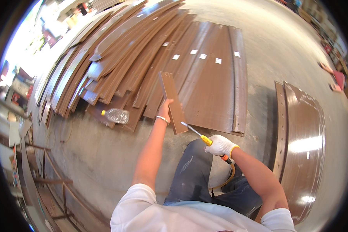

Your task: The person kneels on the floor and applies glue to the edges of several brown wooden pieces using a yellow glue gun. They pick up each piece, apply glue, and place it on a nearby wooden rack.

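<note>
head view, looking down past a person's own arms and lap: a narrow brown board (175,110) is held up in the middle, slanting so that its far end leans left and its near end points toward the person's knees. the left hand (165,110), bare, is closed around the board's left edge near the middle, with a pale bracelet (163,119) at the wrist. the right hand (221,146), in a white glove with a yellow cuff, lies to the right of the board's near end and grips a yellow tool (206,140) with a thin metal shaft. the shaft's tip is at the board's right edge, close to its near end; whether it touches cannot be told. an orange connector (225,158) and a yellow hose (232,176) trail from that hand, nearer the person than the board. beyond the board, and spreading to both sides of it, long brown panels (214,85) lie in overlapping rows, some with small white labels (218,61). left of the board, a clear bottle (116,116) with a yellow cap lies on its side. well to the right of the board are glossy curved sheets (302,131), and far to its left, a metal frame (53,164)
</note>
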A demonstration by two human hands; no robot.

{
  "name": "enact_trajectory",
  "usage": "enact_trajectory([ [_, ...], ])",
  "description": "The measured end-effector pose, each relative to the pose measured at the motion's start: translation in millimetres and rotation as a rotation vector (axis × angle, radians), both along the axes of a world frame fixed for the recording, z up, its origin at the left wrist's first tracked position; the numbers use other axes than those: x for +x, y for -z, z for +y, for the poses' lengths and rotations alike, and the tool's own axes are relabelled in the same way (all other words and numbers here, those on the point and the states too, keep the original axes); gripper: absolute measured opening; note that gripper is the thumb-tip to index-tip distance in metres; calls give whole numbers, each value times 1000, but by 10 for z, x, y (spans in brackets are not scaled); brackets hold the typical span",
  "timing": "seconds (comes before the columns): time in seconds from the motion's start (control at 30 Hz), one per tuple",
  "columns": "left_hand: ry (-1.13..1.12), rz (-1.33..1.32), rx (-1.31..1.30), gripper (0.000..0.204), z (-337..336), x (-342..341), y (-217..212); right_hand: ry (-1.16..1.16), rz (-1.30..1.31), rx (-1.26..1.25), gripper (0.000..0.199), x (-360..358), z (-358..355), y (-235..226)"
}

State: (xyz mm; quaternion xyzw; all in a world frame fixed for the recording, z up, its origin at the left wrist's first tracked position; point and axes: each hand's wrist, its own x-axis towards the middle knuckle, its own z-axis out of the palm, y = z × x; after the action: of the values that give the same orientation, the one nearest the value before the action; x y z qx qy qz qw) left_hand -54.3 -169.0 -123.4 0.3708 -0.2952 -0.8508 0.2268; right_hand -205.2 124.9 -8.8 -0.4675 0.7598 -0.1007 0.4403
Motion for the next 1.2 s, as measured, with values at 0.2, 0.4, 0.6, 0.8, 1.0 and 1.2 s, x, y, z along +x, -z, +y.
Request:
enact_trajectory([
  [0.2,171,-566,-543,61,-89,541,-201,3,-45,-4,29,34,-240,91],
  [0.4,-1,-933,-1060,102,371,1202,-91,-368,288,-188,26,250,-439,372],
  [0.6,-121,-319,-436,63,724,1861,-388,-293,-94,20,17,399,-551,398],
  [0.8,-272,-846,-941,77,1471,3003,-1055,-389,-470,-26,28,200,-726,635],
  [1.0,-651,-2110,-1492,62,2873,5090,-2732,16,-441,-91,31,-322,-955,1022],
  [1.2,-551,-2590,-595,84,4492,6635,-4362,118,-479,-16,28,-528,-921,1319],
])
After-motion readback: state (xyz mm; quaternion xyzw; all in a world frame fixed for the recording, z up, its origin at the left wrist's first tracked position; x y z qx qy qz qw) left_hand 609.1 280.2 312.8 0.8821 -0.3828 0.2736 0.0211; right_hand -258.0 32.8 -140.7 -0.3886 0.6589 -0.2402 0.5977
